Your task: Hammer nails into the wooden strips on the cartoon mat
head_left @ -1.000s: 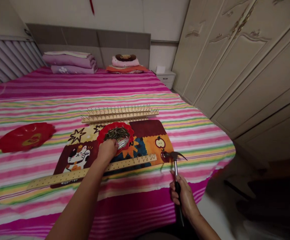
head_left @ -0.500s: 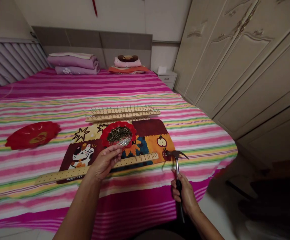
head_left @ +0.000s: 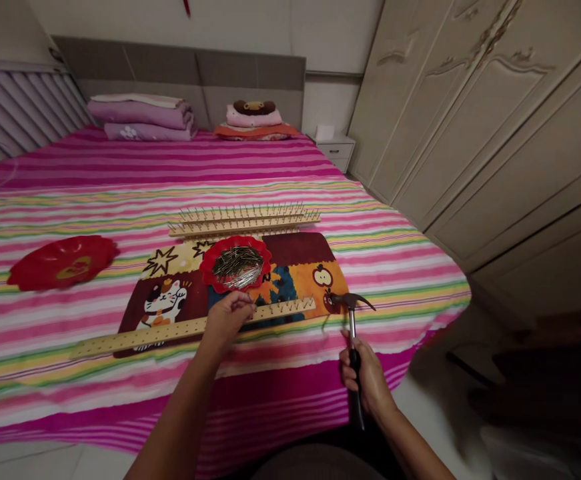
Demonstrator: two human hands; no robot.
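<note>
My left hand (head_left: 227,319) sits just over the near wooden strip (head_left: 135,340), its fingertips pinched on what looks like a thin nail, barely visible. Small pegs stand along the strip's right part. Just beyond my fingers lies a scalloped red dish (head_left: 236,263) heaped with loose metal nails. My right hand (head_left: 365,377) grips the black handle of a claw hammer (head_left: 352,327). The hammer stands upright, its head (head_left: 350,301) above the bedcover to the right of the strip's end.
Two more nail-studded wooden strips (head_left: 244,221) lie beyond the dish. Both strips and the dish rest on a patchwork cat-print cloth (head_left: 163,310) over a striped pink bedcover (head_left: 370,267). A second red dish (head_left: 63,263) lies left. A cream wardrobe (head_left: 470,120) stands right.
My left hand has left the dish and moved down to the near strip, with its fingers pinched. The right hand and hammer have barely moved.
</note>
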